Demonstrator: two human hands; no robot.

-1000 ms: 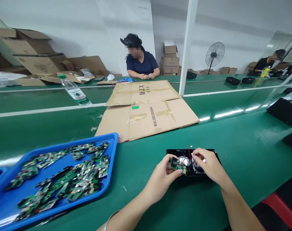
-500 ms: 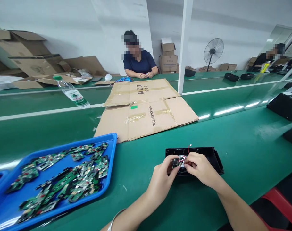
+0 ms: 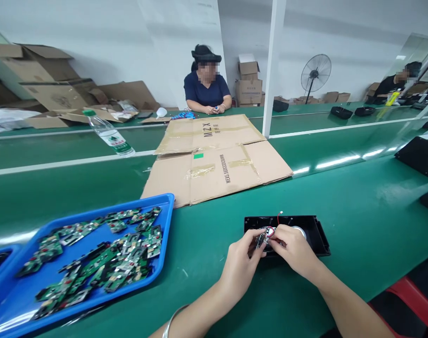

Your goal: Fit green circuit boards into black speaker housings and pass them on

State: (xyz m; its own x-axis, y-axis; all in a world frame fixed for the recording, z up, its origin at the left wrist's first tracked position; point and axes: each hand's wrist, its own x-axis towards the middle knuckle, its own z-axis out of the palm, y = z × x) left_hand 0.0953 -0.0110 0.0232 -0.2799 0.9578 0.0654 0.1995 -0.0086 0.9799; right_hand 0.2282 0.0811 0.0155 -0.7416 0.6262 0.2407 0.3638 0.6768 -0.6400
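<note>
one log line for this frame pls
left hand: holds circuit board | right hand: at red wires | over black housing

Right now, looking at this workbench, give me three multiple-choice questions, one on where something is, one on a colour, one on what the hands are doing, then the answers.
1. Where does the blue tray of circuit boards lie, relative to the black housing?
A. To its left
B. To its right
C. On top of it

2. What colour is the cap of the water bottle?
A. Red
B. Green
C. White

3. What are the left hand and right hand doing?
A. Resting flat on the table
B. Both pinching a small circuit board over the housing
C. Lifting the flattened cardboard

Answers: 1 A, the tray sits at the left edge of the view; 2 B, its cap is green; 3 B, both sets of fingertips meet on the small board with red wires.
</note>
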